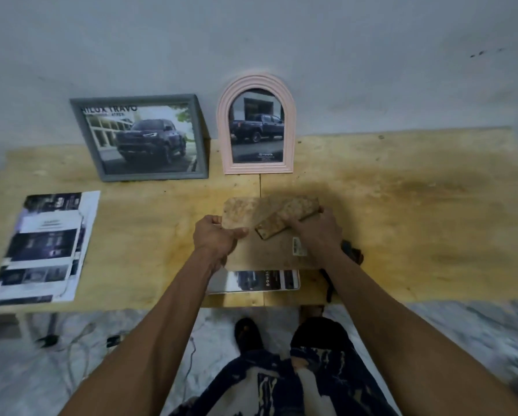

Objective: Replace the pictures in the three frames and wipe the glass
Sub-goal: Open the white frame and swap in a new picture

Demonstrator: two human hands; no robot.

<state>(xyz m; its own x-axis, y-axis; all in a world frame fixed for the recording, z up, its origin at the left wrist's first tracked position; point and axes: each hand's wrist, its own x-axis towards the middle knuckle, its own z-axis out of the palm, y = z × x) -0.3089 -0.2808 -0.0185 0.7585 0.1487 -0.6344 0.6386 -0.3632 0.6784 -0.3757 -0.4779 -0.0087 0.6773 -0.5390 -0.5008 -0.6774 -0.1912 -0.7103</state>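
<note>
The backing board (262,244) of the 3rd frame lay flat between the 2 hands, brown side up, with its fold-out stand (287,217) tilted up off it. The left hand (214,238) had closed on the board's left edge, thumb on top. The right hand (318,228) was curled over the stand's near end, fingers wrapped around it. Just below both wrists, a printed picture (262,280) stuck out from under the board, apparently on the glass. A dark cloth (352,253) sat tucked behind the right wrist.

Beyond the hands, a grey frame (140,139) and a pink arched frame (256,124) leaned against the wall, each already showing a truck picture. Far out past the left hand lay loose printed sheets (44,247) on the wooden table (417,205).

The risk, as I judge it, was the print shifting as the board was pressed home, leaving it crooked or creased. Pulling hard on the stand could also tear its hinge.
</note>
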